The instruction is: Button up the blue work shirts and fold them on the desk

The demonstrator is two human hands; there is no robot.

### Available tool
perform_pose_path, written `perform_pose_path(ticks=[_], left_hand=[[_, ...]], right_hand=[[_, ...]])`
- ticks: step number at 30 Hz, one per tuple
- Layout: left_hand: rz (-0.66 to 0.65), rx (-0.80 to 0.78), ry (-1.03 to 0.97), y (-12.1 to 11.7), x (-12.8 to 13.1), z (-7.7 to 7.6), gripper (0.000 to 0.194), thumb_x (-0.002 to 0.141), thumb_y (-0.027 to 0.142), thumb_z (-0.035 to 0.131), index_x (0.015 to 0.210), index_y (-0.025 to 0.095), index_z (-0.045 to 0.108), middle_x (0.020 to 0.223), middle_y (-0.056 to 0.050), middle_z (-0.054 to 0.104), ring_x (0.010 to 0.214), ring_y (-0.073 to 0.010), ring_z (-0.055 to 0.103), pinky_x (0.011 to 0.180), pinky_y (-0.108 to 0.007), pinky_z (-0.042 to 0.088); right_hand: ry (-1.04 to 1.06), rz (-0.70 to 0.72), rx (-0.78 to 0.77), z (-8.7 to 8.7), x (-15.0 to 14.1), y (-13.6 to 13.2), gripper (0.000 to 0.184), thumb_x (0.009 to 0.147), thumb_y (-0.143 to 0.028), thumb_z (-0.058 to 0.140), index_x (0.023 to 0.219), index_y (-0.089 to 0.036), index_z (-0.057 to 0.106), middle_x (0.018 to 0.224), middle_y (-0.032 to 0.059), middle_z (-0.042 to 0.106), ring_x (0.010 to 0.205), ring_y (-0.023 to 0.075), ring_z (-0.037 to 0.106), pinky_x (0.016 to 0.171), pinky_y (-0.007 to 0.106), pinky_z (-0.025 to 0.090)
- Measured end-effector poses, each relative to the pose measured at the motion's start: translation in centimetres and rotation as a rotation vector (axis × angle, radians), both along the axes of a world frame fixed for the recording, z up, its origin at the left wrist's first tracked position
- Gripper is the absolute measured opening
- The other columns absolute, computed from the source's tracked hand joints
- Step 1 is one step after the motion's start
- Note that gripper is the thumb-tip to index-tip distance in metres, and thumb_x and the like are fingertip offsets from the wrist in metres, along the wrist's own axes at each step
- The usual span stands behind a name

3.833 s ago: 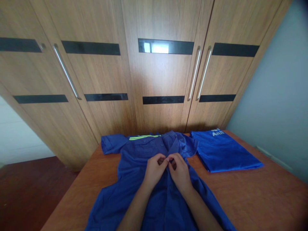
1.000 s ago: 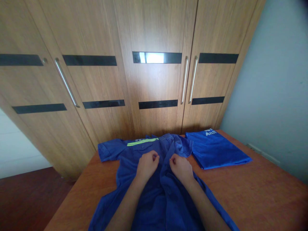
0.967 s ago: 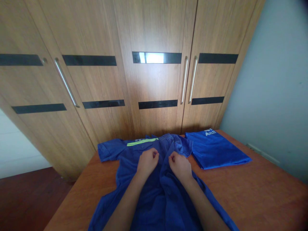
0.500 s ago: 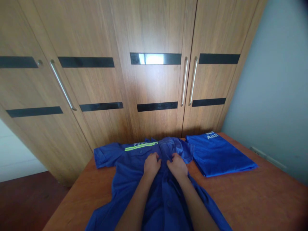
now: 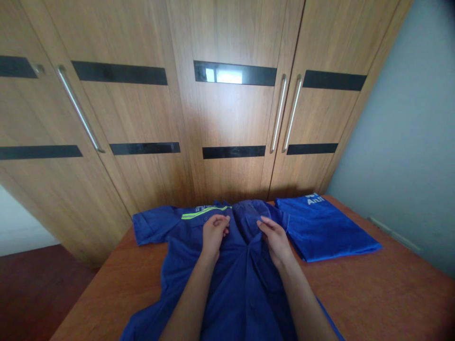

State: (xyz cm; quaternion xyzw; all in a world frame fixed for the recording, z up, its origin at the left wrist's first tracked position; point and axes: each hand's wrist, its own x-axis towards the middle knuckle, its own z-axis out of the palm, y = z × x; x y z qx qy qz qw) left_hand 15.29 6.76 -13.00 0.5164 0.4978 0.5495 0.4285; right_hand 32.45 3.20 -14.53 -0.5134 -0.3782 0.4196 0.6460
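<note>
The back of the scene is filled by a wooden wardrobe [image 5: 227,128] with dark strips and metal handles. Before it, a reddish-brown table [image 5: 373,293] is placed, and on this table a dark blue garment [image 5: 186,258] is laid, in the middle and near side. It is seen with short sleeves, soft wrinkles and a long front placket; above the placket the front is parted in a narrow V. Its long axis is directed from the person toward the wardrobe, with the collar end at the wardrobe and the sleeves spread sideways. To its right, a brighter blue folded cloth [image 5: 330,232] is laid flat, marked with white letters at its far corner.

Both forearms are stretched forward over the garment, and the hands are kept apart, one on each side of the V. By the right hand [image 5: 276,238], with fingers rather extended, the front edge is pinched between thumb and fingertips. The left hand [image 5: 214,237] is bent at the wrist, its fingers curled and thumb near them; whether cloth is held there cannot be told. Beyond it, a yellow-green stripe [image 5: 206,212] is seen across the chest.
</note>
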Motion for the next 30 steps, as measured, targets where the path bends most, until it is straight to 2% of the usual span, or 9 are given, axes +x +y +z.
perform_pose_path(ticks=[3,7,10,15,20,25,30], left_hand=[[-0.045,0.005,-0.068,-0.6,0.4,1.6,0.032,0.073,0.048,0.065,0.076,0.017,0.056,0.067,-0.002,0.066,0.049,-0.0085,0.055,0.043,-0.017,0.038],[-0.124,0.037,-0.068,-1.2,1.0,3.2,0.026,0.075,0.042,0.063,0.081,0.017,0.057,0.07,-0.003,0.069,0.053,-0.0101,0.06,0.045,-0.017,0.041],[-0.196,0.069,-0.01,-1.5,1.3,3.7,0.021,0.075,0.037,0.064,0.079,0.018,0.058,0.067,-0.002,0.068,0.052,-0.0115,0.061,0.046,-0.019,0.044],[-0.275,0.12,0.096,-1.7,1.4,3.2,0.008,0.077,0.026,0.061,0.077,0.018,0.059,0.064,0.0,0.066,0.053,-0.0124,0.063,0.048,-0.02,0.048],[-0.308,0.146,0.168,-1.5,1.3,2.7,0.007,0.078,0.025,0.059,0.077,0.018,0.058,0.066,0.0,0.066,0.055,-0.0127,0.064,0.048,-0.02,0.049],[-0.305,0.18,0.239,-1.4,1.1,2.5,0.006,0.08,0.025,0.056,0.078,0.019,0.057,0.068,0.0,0.067,0.056,-0.0137,0.065,0.05,-0.022,0.05],[-0.216,0.244,0.337,-1.3,1.0,2.5,0.004,0.078,0.021,0.057,0.075,0.021,0.06,0.067,0.001,0.066,0.062,-0.0148,0.065,0.058,-0.023,0.048]], right_hand=[[0.222,0.051,0.119,1.0,-0.8,-0.4,0.036,0.066,-0.04,0.076,0.095,-0.02,0.072,0.09,0.0039,0.074,0.084,0.021,0.066,0.083,0.035,0.05],[0.196,0.112,0.195,1.7,-1.7,-0.9,0.032,0.071,-0.039,0.074,0.098,-0.022,0.073,0.096,0.0039,0.073,0.091,0.0222,0.064,0.091,0.039,0.046],[0.135,0.107,0.206,1.8,-2.2,-1.0,0.034,0.072,-0.039,0.074,0.1,-0.022,0.073,0.098,0.0042,0.072,0.094,0.0233,0.063,0.093,0.04,0.044],[0.038,0.144,0.223,2.3,-2.9,-1.3,0.026,0.078,-0.04,0.068,0.094,-0.021,0.073,0.089,0.003,0.071,0.086,0.0202,0.062,0.084,0.034,0.046],[-0.022,0.093,0.247,2.3,-3.2,-1.3,0.023,0.081,-0.041,0.063,0.085,-0.02,0.072,0.08,0.0014,0.069,0.075,0.0171,0.058,0.072,0.028,0.045],[-0.012,0.077,0.215,1.8,-3.1,-1.1,0.023,0.08,-0.042,0.063,0.084,-0.02,0.072,0.079,0.0011,0.068,0.077,0.018,0.059,0.075,0.029,0.046],[-0.008,0.208,0.203,1.5,-3.4,-1.0,0.022,0.075,-0.039,0.069,0.088,-0.021,0.072,0.087,0.0026,0.071,0.085,0.0216,0.061,0.085,0.035,0.045]])
